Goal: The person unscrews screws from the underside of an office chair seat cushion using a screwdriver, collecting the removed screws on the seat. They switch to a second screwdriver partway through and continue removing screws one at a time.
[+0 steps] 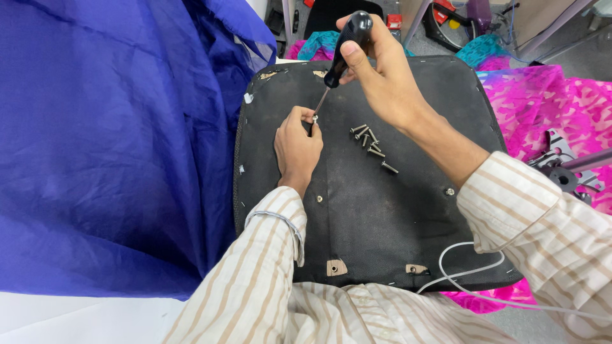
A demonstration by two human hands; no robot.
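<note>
A black fabric-covered seat base point(370, 210) lies upside down in front of me. My right hand point(382, 76) grips the black handle of a screwdriver point(341, 54), its thin shaft slanting down to a small screw point(315, 118). My left hand point(297, 148) rests on the seat base and pinches that screw between its fingertips, holding it upright under the tip. Several loose silver screws point(371, 145) lie on the base just right of my left hand.
A large blue cloth point(108, 140) covers the left side. Pink patterned fabric point(548, 102) lies at the right, with a metal bracket point(564, 169) on it. A white cable point(472, 271) crosses the seat's near right corner. Tools and clutter sit at the far edge.
</note>
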